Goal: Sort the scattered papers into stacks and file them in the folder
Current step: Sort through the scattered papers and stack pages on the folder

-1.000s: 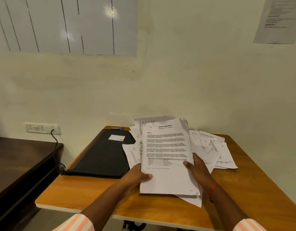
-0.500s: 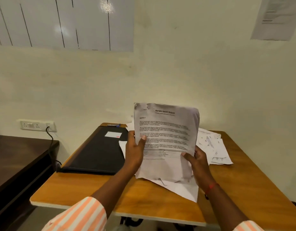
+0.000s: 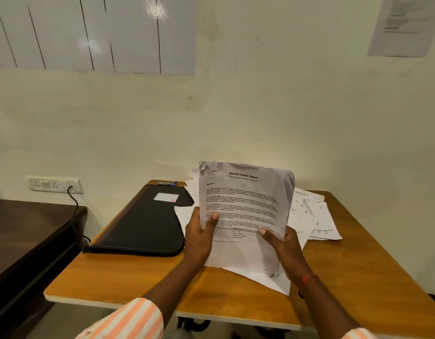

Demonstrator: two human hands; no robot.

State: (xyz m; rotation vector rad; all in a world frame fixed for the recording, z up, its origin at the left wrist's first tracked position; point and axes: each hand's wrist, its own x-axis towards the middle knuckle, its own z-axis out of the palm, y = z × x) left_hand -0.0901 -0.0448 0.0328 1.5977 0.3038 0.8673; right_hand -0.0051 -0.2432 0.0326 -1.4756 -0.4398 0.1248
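Observation:
I hold a bundle of printed papers [image 3: 243,201] upright above the table; its top sheet is headed "Sample Health Report". My left hand [image 3: 199,237] grips the bundle's left edge with the thumb on the front. My right hand [image 3: 283,245] grips its lower right edge the same way. More loose papers [image 3: 312,216] lie scattered on the table behind and to the right, and a few sheets [image 3: 268,277] lie flat under the bundle. A black closed folder [image 3: 143,221] with a small white label lies on the table's left part.
The wooden table [image 3: 358,277] stands against a cream wall. A blue pen [image 3: 168,184] lies at the folder's far edge. A dark desk [image 3: 23,236] sits to the left, with a wall socket [image 3: 52,184] and a black cable above it.
The bundle was lying on the table a second ago. Both hands have lifted it and stood it upright, facing me, and it has stayed nearly still since half a second ago.

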